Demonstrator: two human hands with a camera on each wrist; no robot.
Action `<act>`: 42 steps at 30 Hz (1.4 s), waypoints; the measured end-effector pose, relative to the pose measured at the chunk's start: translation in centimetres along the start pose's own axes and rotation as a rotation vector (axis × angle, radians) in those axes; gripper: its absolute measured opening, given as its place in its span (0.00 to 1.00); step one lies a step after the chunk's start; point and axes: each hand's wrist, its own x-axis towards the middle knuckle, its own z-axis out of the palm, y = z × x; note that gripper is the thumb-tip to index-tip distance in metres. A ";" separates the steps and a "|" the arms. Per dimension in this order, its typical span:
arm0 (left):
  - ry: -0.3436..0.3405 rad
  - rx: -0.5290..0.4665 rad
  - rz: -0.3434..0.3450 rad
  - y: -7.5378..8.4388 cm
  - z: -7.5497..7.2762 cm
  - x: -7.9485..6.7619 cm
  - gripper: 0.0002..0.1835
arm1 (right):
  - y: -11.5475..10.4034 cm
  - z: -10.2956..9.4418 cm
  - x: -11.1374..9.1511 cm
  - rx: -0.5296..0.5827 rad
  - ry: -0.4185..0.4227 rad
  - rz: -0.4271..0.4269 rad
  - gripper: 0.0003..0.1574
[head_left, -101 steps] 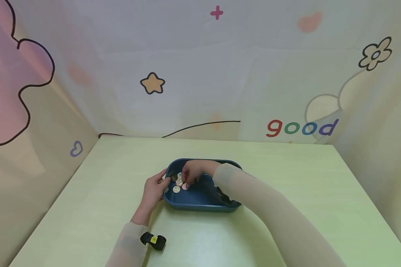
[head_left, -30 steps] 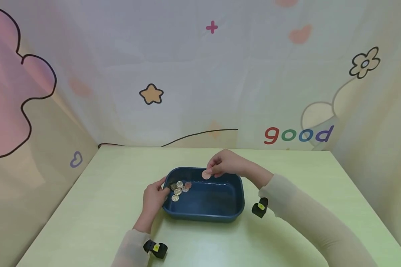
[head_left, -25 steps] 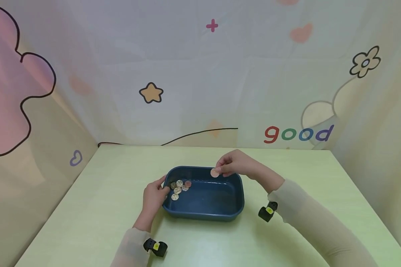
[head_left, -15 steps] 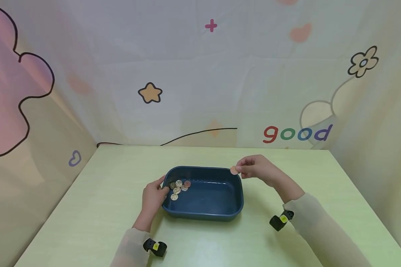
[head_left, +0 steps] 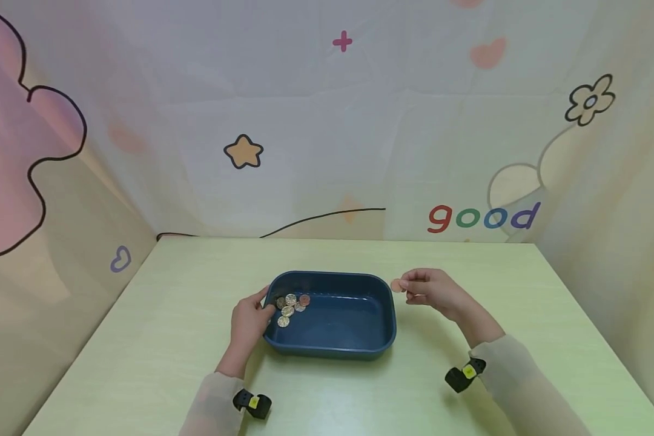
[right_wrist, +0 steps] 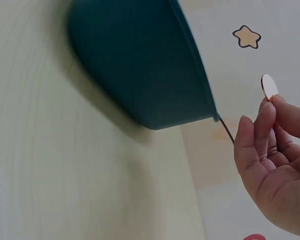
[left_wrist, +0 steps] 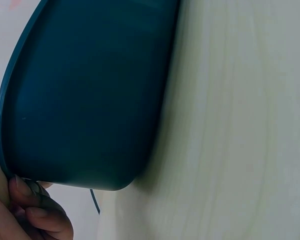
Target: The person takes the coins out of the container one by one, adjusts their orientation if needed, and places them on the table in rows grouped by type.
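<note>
A dark blue rectangular tray (head_left: 332, 354) stands on the table. Inside, at its left end, lie several silver and brassy coins (head_left: 287, 311) and one copper coin (head_left: 304, 300). My left hand (head_left: 249, 321) grips the tray's left rim, thumb over the inside; in the left wrist view its curled fingers (left_wrist: 50, 220) show beneath the rim. Just outside the tray's right rim, my right hand (head_left: 436, 292) pinches another copper coin (head_left: 396, 285) between thumb and fingertips. The right wrist view has that coin (right_wrist: 269, 87) upright, raised above the tray's rim.
The pale wood-grain table (head_left: 158, 339) extends around the tray on all sides. A printed cloth backdrop (head_left: 327, 151) stands behind the table and along both sides. Black wrist straps (head_left: 253, 403) sit on both sleeves.
My right hand has lifted a copper coin from the tray's left end and carried it rightward, past the right rim. My left hand keeps its hold on the tray.
</note>
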 end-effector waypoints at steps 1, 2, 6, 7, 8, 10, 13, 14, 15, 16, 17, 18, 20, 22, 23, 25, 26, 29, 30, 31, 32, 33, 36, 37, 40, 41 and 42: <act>-0.001 0.002 -0.002 0.0 0.0 0.0 0.30 | 0.2 0.0 0.0 0.009 0.004 0.004 0.16; -0.002 0.003 -0.005 0.0 0.0 0.0 0.30 | 0.5 0.0 0.0 0.016 0.008 0.010 0.15; -0.001 0.009 -0.007 0.0 0.1 0.0 0.30 | 1.5 0.0 0.0 0.048 0.030 0.037 0.13; -0.001 0.009 -0.006 0.0 0.1 0.0 0.30 | 1.7 0.0 0.0 0.056 0.034 0.044 0.13; 0.000 0.008 -0.007 0.0 0.1 0.0 0.30 | 2.0 0.0 0.0 0.059 0.038 0.050 0.13; 0.002 0.009 -0.007 0.1 0.1 0.0 0.30 | 2.4 -0.1 0.0 0.061 0.050 0.064 0.13; -0.001 0.008 -0.008 0.2 0.0 -0.1 0.30 | 3.0 -0.1 0.0 0.045 0.071 0.086 0.15; -0.002 0.008 -0.010 0.2 0.0 -0.1 0.30 | 3.2 -0.2 0.0 0.040 0.081 0.096 0.16; -0.003 0.007 -0.011 0.2 0.0 -0.1 0.30 | 3.3 -0.2 0.0 0.036 0.089 0.107 0.16; -0.004 0.007 -0.013 0.3 0.0 -0.1 0.30 | 3.5 -0.2 0.0 0.033 0.097 0.116 0.16; -0.004 0.006 -0.015 0.3 0.0 -0.1 0.30 | 3.6 -0.2 0.0 0.025 0.100 0.124 0.16; -0.004 0.005 -0.016 0.3 0.0 -0.1 0.30 | 3.7 -0.2 -0.1 0.017 0.104 0.131 0.16; -0.002 0.005 -0.017 0.3 -0.1 -0.1 0.30 | 3.9 -0.2 0.0 0.003 0.119 0.146 0.16; -0.001 0.004 -0.015 0.3 -0.1 -0.1 0.30 | 4.1 -0.3 0.0 -0.028 0.132 0.152 0.17; -0.001 0.003 -0.015 0.3 -0.1 -0.2 0.30 | 4.1 -0.3 0.0 -0.049 0.138 0.153 0.17; -0.001 0.000 -0.015 0.3 -0.1 -0.2 0.30 | 4.3 -0.4 0.0 -0.084 0.155 0.159 0.18; -0.001 0.000 -0.015 0.3 -0.1 -0.2 0.30 | 4.3 -0.4 0.0 -0.106 0.162 0.160 0.18; -0.003 0.001 -0.019 0.3 -0.1 -0.2 0.30 | 4.5 -0.7 0.1 -0.158 0.183 0.179 0.19; -0.004 0.001 -0.020 0.3 -0.1 -0.2 0.30 | 4.5 -0.8 0.1 -0.176 0.184 0.184 0.19; -0.003 0.002 -0.020 0.3 -0.1 -0.2 0.30 | 4.6 -0.8 0.1 -0.192 0.185 0.189 0.20; -0.004 0.003 -0.020 0.3 -0.1 -0.2 0.30 | 4.6 -0.9 0.1 -0.202 0.191 0.199 0.19; -0.005 0.002 -0.019 0.3 -0.2 -0.2 0.30 | 4.6 -0.9 0.2 -0.211 0.196 0.207 0.19; -0.005 -0.001 -0.015 0.3 -0.2 -0.2 0.30 | 4.8 -0.9 0.2 -0.246 0.196 0.215 0.18; -0.005 -0.003 -0.014 0.3 -0.1 -0.2 0.30 | 4.8 -0.9 0.2 -0.251 0.201 0.219 0.17; -0.006 -0.004 -0.011 0.3 -0.2 -0.2 0.30 | 5.1 -0.7 0.4 -0.272 0.207 0.221 0.15; -0.006 -0.003 -0.012 0.3 -0.2 -0.2 0.30 | 5.1 -0.7 0.5 -0.280 0.209 0.221 0.15; -0.006 -0.004 -0.014 0.3 -0.2 -0.2 0.30 | 5.2 -0.6 0.5 -0.285 0.211 0.219 0.15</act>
